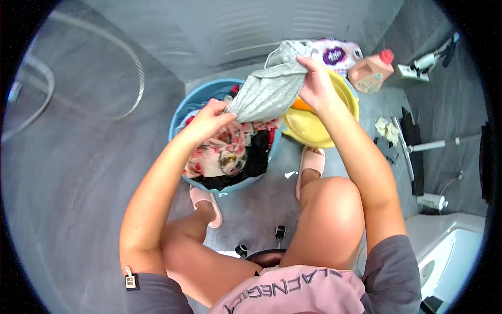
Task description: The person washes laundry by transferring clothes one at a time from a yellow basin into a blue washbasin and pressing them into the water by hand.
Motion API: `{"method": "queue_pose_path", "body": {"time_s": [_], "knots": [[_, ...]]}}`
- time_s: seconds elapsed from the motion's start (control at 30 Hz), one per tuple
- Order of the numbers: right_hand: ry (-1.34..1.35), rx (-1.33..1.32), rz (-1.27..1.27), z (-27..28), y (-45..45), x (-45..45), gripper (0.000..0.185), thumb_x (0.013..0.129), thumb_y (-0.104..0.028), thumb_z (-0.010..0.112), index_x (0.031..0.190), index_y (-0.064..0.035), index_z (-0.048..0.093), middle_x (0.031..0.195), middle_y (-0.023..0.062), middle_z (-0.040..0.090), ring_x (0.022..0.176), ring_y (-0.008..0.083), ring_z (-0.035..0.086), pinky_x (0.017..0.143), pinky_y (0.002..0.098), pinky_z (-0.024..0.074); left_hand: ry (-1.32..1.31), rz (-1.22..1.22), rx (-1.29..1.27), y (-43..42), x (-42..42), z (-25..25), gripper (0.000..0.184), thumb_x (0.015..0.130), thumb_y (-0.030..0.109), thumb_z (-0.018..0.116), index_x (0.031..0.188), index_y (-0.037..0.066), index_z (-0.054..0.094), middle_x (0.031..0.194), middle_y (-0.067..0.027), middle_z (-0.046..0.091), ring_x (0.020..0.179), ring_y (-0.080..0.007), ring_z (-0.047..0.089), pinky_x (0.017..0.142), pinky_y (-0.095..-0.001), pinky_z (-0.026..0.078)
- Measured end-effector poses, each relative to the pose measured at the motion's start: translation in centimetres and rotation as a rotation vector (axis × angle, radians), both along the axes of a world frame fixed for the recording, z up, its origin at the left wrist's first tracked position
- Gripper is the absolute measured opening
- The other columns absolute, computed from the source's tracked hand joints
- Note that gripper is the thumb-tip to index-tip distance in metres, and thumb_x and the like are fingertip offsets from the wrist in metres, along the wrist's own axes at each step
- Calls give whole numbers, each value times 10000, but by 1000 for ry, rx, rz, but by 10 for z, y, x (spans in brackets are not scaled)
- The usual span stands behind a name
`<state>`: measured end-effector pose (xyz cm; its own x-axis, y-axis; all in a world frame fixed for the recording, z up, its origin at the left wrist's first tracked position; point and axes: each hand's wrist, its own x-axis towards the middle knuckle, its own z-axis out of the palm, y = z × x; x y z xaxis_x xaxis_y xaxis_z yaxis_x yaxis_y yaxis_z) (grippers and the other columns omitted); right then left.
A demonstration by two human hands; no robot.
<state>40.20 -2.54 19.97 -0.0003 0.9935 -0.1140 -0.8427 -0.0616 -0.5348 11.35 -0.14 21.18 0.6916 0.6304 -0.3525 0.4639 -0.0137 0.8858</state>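
A light grey piece of clothing (272, 86) is stretched between my two hands, above a blue tub and the edge of a yellow basin. My left hand (212, 118) pinches its lower left corner. My right hand (315, 83) grips its upper right side, thumb and fingers closed on the cloth. Below, the blue tub (174, 123) holds a heap of clothes, among them a floral garment (225, 149) and a black garment (259, 157). The yellow basin (311, 131) stands to the right with something orange (300, 104) inside, partly hidden by my right arm.
Behind the basin are a white and purple package (334, 55) and a pink detergent bottle (371, 70) with a red cap. A mop-like tool (413, 149) leans at the right. A shower hose (140, 78) hangs at the left. My feet in pink slippers (206, 204) flank the tub's near side.
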Motion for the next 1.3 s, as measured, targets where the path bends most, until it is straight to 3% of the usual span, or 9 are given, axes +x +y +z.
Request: {"method": "queue_pose_path", "body": {"time_s": [0.2,0.4,0.57,0.67,0.7,0.87,1.1,1.2,1.3], "knots": [[-139,163,168,89,-22,-111,187,876,-107,544,1029,-7,583,1034,112,648,966,241,618,905,379,483,-13,671,163,-69,-60,53,769,826,379,690,1394,-6,344,1344,-187,468,1167,-252,512,952,-330,420],[-205,242,138,107,-62,-184,281,822,-50,491,1080,8,585,1028,107,652,968,228,611,900,351,466,-485,915,-437,-95,-92,34,808,849,620,542,1455,157,277,1441,-174,343,1288,-473,341,985,-737,193],[-355,282,187,93,-77,-183,248,821,-58,508,1041,8,603,1003,87,653,947,199,601,871,329,454,-891,997,-317,-77,-94,2,346,885,63,585,1219,19,506,1149,-142,606,982,-289,632,805,-456,547],[-533,215,148,84,-77,-177,221,826,-95,539,1025,-46,620,953,39,642,902,161,580,808,301,442,-845,1041,-159,-61,-103,-11,345,843,-2,602,1180,20,531,1114,-143,619,1002,-291,625,815,-451,541],[-667,79,86,81,-76,-173,207,825,-112,551,1014,-73,624,925,19,632,871,145,570,775,295,438,-914,1099,-259,-58,-107,-14,343,744,-36,665,1075,5,583,1043,-95,646,943,-220,612,808,-339,482],[-1021,-106,-93,57,-54,-163,173,831,-113,526,977,-131,618,840,-22,598,725,107,556,623,278,481,-781,1309,-42,-66,-119,10,282,694,-43,685,961,-7,603,923,-101,662,833,-212,620,746,-341,484],[-810,-137,-55,43,-38,-152,211,841,-31,455,1003,-89,577,905,14,594,832,151,572,719,369,548,-592,1465,23,-62,-136,4,127,778,68,665,869,35,583,816,-53,604,775,-172,557,689,-347,432],[-796,-184,-68,37,-29,-148,235,830,-22,451,1013,-90,581,914,16,601,843,153,579,724,371,544,-393,1256,118,-49,-139,-8,180,780,134,688,942,79,630,1021,-109,576,969,-241,530,801,-417,432],[-804,-195,-68,36,-29,-149,259,804,-19,468,1016,-97,594,918,14,610,841,154,576,760,394,515,141,1365,242,-66,-130,25,353,746,241,744,1047,78,656,1396,-171,252,1282,-346,263,981,-420,381]]}}
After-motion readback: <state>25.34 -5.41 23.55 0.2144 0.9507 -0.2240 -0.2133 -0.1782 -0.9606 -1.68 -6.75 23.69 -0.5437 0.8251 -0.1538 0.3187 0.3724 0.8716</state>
